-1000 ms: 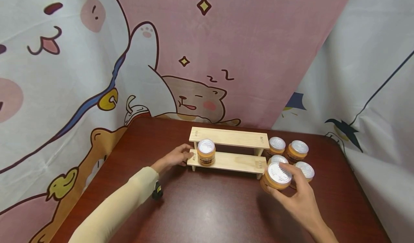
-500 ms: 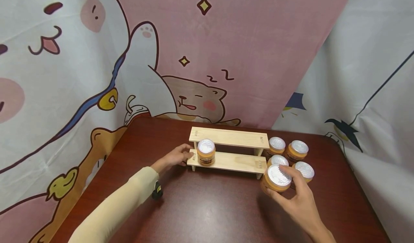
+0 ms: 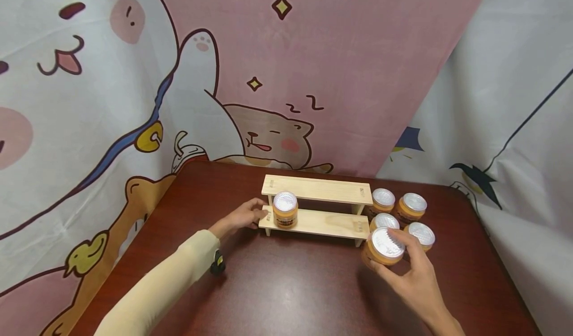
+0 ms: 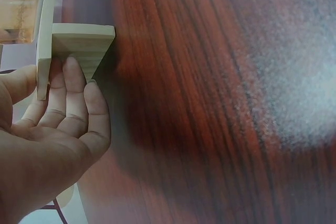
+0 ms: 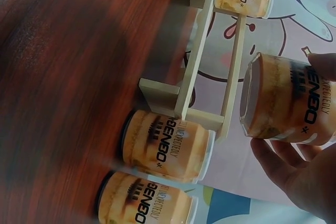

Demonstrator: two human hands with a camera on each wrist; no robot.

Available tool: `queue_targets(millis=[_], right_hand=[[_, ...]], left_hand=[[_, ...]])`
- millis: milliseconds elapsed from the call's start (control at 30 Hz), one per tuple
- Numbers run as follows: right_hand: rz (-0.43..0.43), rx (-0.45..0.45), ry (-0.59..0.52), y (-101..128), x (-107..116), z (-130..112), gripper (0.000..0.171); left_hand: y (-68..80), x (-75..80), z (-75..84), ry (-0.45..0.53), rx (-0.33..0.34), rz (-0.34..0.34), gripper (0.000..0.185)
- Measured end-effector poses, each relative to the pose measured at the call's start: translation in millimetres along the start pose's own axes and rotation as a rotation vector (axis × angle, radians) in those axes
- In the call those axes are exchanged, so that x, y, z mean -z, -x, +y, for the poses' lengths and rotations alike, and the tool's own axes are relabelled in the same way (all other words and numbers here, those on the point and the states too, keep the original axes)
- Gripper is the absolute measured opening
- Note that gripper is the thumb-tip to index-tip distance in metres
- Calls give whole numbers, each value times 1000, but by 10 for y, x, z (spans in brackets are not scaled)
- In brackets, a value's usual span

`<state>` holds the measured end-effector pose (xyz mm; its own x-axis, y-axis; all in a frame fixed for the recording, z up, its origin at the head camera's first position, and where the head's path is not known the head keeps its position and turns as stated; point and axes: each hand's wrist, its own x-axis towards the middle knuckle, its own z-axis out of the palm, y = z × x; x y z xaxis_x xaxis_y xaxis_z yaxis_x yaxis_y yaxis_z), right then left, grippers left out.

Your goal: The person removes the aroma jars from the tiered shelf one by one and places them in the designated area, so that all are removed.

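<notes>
A two-tier wooden shelf rack [image 3: 331, 223] stands on the table. My left hand [image 3: 241, 215] holds the left end of its lower board, with the thumb on one face and the fingers beneath, as the left wrist view [image 4: 79, 114] shows. On that board's left part sits an upright orange-brown jar [image 3: 285, 210] with a clear lid. In front of the rack's right end my right hand [image 3: 416, 271] grips a similar jar [image 3: 386, 246], thumb and fingers around its sides. The right wrist view shows this jar [image 5: 283, 98] raised above the table, its dark lettering visible.
Several more such jars [image 3: 412, 208] stand grouped on the table right of the rack, just behind the held jar. The dark red-brown table [image 3: 286, 286] meets a cartoon-printed cloth [image 3: 340, 77] at the back and sides.
My right hand has drawn the held jar slightly toward the front, showing more of the jar behind it. The left hand and the rack have stayed in place.
</notes>
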<state>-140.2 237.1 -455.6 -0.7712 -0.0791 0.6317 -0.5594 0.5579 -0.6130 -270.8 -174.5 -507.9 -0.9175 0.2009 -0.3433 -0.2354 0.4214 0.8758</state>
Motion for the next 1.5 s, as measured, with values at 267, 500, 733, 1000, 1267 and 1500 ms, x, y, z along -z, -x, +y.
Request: queue_targets(millis=[267, 500, 733, 1000, 1267, 1500], right_hand=[[7, -5, -4, 29, 14, 22, 87], [-8, -63, 22, 53, 31, 2, 86], [-15, -80, 45, 81, 45, 19, 85], [-13, -106, 43, 127, 50, 64, 84], [2, -99, 26, 157, 47, 87, 85], [0, -94, 27, 180, 40, 121, 86]], left_hand=[[0, -9, 5, 5, 1, 0, 33], [5, -8, 20, 7, 5, -1, 33], [2, -5, 14, -7, -3, -13, 34], [-23, -8, 7, 0, 7, -12, 33], [-2, -14, 19, 3, 12, -7, 32], [-16, -2, 0, 4, -2, -12, 35]])
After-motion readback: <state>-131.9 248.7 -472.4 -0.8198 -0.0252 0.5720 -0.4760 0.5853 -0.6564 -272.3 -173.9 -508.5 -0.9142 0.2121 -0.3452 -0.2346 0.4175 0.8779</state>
